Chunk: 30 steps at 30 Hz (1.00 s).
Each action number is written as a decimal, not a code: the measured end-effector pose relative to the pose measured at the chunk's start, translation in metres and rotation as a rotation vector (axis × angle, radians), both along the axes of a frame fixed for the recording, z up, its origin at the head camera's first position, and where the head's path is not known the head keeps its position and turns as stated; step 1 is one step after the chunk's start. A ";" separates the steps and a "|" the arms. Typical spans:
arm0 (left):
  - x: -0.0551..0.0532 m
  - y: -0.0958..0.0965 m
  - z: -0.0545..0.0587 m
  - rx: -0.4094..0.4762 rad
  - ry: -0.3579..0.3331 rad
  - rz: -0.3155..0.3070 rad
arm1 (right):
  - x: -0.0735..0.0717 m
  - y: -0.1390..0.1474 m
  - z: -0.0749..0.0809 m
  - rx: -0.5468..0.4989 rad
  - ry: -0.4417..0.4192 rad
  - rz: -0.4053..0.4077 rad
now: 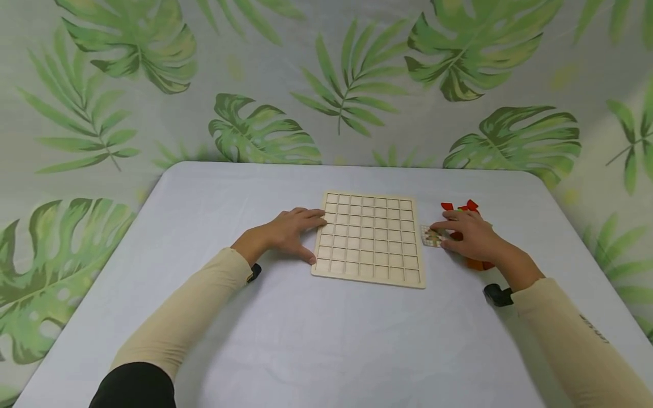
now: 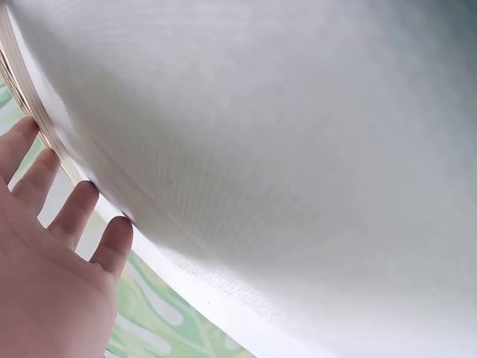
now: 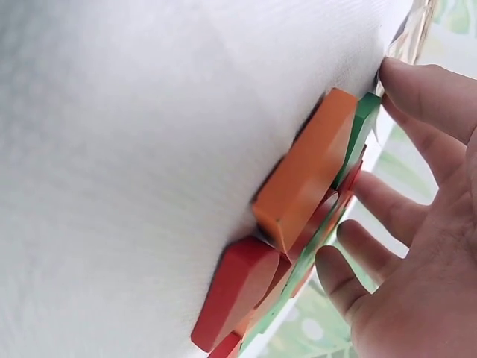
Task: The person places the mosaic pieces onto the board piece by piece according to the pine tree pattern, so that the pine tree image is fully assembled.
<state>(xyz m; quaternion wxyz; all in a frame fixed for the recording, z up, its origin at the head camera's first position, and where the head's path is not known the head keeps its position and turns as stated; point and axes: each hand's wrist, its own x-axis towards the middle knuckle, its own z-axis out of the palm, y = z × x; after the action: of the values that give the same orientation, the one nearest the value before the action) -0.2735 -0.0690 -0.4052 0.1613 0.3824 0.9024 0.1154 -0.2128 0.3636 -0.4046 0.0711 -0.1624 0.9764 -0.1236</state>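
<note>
You are touching the wooden grid board [image 1: 368, 241] with your left hand [image 1: 288, 231] and reaching over a patterned card [image 1: 433, 236] with your right hand [image 1: 474, 235].
Your left fingers are spreading, their tips meeting the board's left edge; your right thumb and index finger are resting at the card, though you cannot tell whether they are pinching it. The card is lying just beside the board's right edge, and coloured blocks [image 3: 305, 168] are lying farther right of the board, partly under your right hand, on the tabletop [image 1: 306, 340].
</note>
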 end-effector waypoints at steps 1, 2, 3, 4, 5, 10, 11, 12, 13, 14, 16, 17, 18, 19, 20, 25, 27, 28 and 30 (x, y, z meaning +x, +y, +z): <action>0.000 0.000 0.000 -0.002 -0.004 0.002 | 0.000 0.000 0.000 0.003 -0.004 -0.001; -0.001 0.000 -0.001 -0.004 -0.007 0.005 | -0.001 0.000 0.000 0.005 -0.007 -0.002; -0.001 0.000 -0.001 -0.006 -0.008 0.007 | -0.001 -0.001 0.000 0.007 -0.011 -0.003; -0.001 0.000 -0.001 -0.006 -0.008 0.007 | -0.001 -0.001 0.000 0.008 -0.011 -0.003; -0.001 0.000 -0.001 -0.005 -0.005 0.006 | -0.002 -0.001 0.000 0.007 -0.011 -0.004; 0.000 -0.001 -0.001 -0.009 -0.001 0.009 | -0.002 -0.001 0.001 0.005 -0.001 0.011; 0.000 -0.001 -0.002 -0.014 0.002 0.009 | -0.002 -0.001 0.001 0.006 -0.001 0.013; 0.000 0.000 -0.001 -0.017 0.003 0.010 | -0.002 -0.001 0.001 0.005 -0.001 0.013; 0.000 0.001 -0.001 -0.021 0.008 0.010 | -0.001 -0.001 0.001 0.004 -0.002 0.009; 0.000 0.001 -0.001 -0.022 0.011 0.009 | -0.001 -0.001 0.001 0.004 -0.005 0.005; 0.000 0.002 0.000 -0.028 0.021 0.010 | -0.001 -0.001 0.001 0.007 -0.012 -0.005; 0.000 0.003 0.000 -0.028 0.022 0.011 | -0.001 -0.001 0.001 0.008 -0.016 -0.009; 0.000 0.003 0.000 -0.027 0.024 0.012 | -0.002 -0.001 0.001 0.007 -0.019 -0.014; 0.000 0.003 0.000 -0.028 0.023 0.014 | -0.002 -0.001 0.000 0.008 -0.021 -0.015; 0.000 0.003 0.000 -0.027 0.020 0.018 | -0.002 -0.001 0.000 0.010 -0.023 -0.015; 0.000 0.003 0.000 -0.018 0.032 0.019 | -0.003 -0.001 0.000 0.005 -0.026 -0.014; 0.000 0.003 0.000 -0.011 0.041 0.013 | -0.002 -0.001 0.000 -0.005 -0.020 -0.008; 0.001 0.003 -0.001 -0.008 0.045 0.010 | -0.002 -0.001 0.000 -0.011 -0.017 -0.005; 0.001 0.004 -0.001 -0.004 0.053 0.006 | -0.001 0.000 0.001 -0.019 -0.009 0.004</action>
<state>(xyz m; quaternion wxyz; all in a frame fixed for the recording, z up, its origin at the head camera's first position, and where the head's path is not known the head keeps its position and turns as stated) -0.2726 -0.0652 -0.4060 0.1378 0.3825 0.9077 0.1041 -0.2140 0.3635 -0.4040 0.0743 -0.1646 0.9744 -0.1336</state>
